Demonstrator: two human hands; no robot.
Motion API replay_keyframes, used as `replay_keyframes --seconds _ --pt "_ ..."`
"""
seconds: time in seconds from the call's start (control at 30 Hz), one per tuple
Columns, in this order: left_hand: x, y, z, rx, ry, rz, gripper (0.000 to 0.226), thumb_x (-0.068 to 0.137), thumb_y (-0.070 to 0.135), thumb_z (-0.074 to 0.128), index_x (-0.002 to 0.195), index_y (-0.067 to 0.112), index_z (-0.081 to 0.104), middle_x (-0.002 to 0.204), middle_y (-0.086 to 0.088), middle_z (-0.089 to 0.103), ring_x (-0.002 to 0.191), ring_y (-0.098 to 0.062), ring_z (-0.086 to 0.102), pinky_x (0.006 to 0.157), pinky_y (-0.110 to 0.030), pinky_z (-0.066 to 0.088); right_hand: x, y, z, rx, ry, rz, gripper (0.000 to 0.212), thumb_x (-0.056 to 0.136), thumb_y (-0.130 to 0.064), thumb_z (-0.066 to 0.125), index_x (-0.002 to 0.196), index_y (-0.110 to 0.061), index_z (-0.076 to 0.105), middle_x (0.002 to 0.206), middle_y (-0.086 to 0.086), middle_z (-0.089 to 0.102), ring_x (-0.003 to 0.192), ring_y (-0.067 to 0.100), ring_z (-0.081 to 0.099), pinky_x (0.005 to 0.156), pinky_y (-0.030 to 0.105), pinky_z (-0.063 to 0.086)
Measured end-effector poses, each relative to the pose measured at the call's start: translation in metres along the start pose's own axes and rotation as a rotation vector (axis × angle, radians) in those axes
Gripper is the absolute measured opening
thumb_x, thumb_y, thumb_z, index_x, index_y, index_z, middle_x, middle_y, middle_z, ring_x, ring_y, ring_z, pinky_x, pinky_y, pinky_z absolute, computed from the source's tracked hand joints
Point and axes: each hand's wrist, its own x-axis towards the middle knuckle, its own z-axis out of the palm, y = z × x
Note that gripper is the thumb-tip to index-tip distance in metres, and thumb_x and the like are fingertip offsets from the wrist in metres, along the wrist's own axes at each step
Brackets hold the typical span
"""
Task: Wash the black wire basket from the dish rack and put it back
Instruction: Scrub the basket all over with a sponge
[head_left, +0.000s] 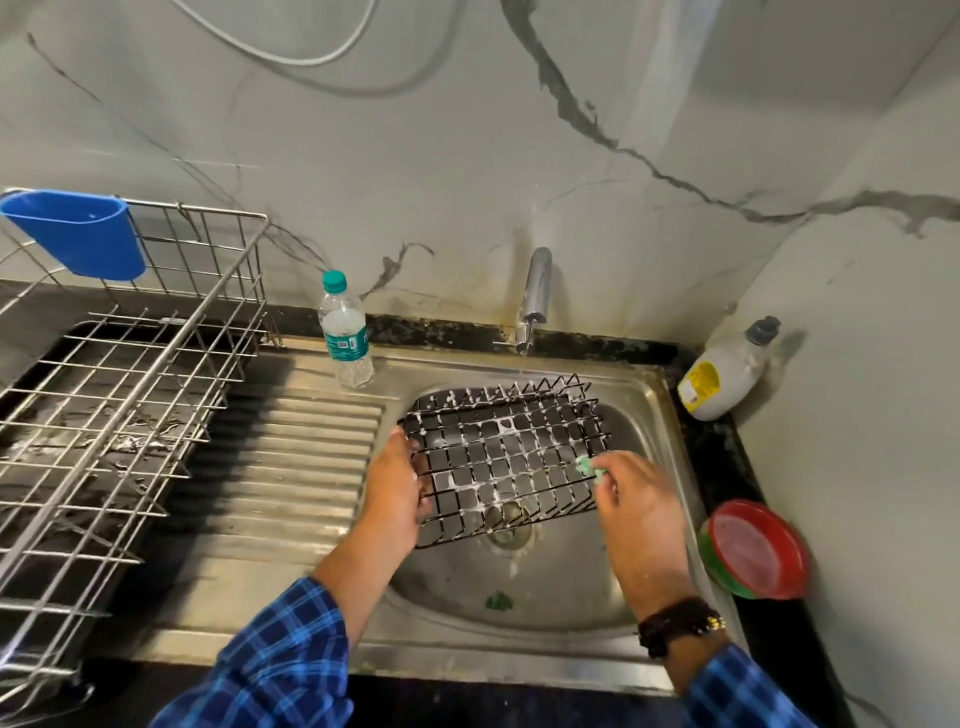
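The black wire basket (506, 457) lies tilted over the steel sink (649, 395), with white soap foam on its wires. My left hand (395, 486) grips its left edge. My right hand (631, 499) pinches a small green scrub pad (589, 466) against the basket's right side. The steel dish rack (119, 395) stands on the counter at the left.
A tap (535, 291) rises behind the sink. A plastic water bottle (345, 332) stands on the ribbed drainboard (291, 467). A soap bottle (727, 374) leans in the right corner. Red and green lids (756, 548) sit at the right. A blue cup (78, 231) hangs on the rack.
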Motion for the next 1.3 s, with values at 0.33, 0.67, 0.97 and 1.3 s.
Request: replay_keyframes --seconds 0.33,0.67,0.97,1.3 --pt "-0.012 -0.013 0.013 0.050 -0.103 0.010 0.059 0.092 0.068 0.037 0.107 0.021 0.069 0.107 -0.017 0.072 0.096 -0.037 0.067 0.079 -0.044 0.054 -0.028 -0.079 0.020 0.097 -0.242 -0.440 0.031 0.076 -0.002 0.078 0.102 -0.017 0.072 0.104 -0.005 0.070 0.098 0.012 0.063 0.090 0.025 0.054" --pt "-0.033 -0.007 0.013 0.109 -0.111 0.075 0.052 0.102 0.058 0.031 0.105 0.019 0.065 0.081 -0.007 0.055 0.064 -0.019 0.047 0.047 -0.024 0.033 0.025 -0.077 0.017 0.052 -0.132 -0.043 0.024 0.092 -0.004 0.063 0.108 -0.019 0.071 0.107 -0.002 0.069 0.095 0.012 0.063 0.089 0.030 0.055" --pt "-0.041 -0.012 0.014 0.176 -0.146 0.216 0.057 0.105 0.051 0.029 0.101 0.007 0.065 0.088 -0.009 0.060 0.080 -0.025 0.055 0.074 -0.039 0.045 0.017 -0.077 0.006 0.120 -0.168 -0.310 0.023 0.090 -0.010 0.066 0.110 -0.020 0.068 0.113 -0.006 0.068 0.108 0.006 0.059 0.100 0.019 0.046" --pt "-0.049 -0.002 0.027 0.120 -0.162 0.240 0.053 0.108 0.044 0.029 0.092 0.012 0.069 0.079 -0.005 0.070 0.074 -0.019 0.062 0.068 -0.032 0.047 0.014 -0.077 0.005 0.054 -0.269 -0.517 0.027 0.080 -0.007 0.078 0.103 -0.019 0.071 0.110 -0.004 0.071 0.106 0.012 0.062 0.097 0.026 0.052"
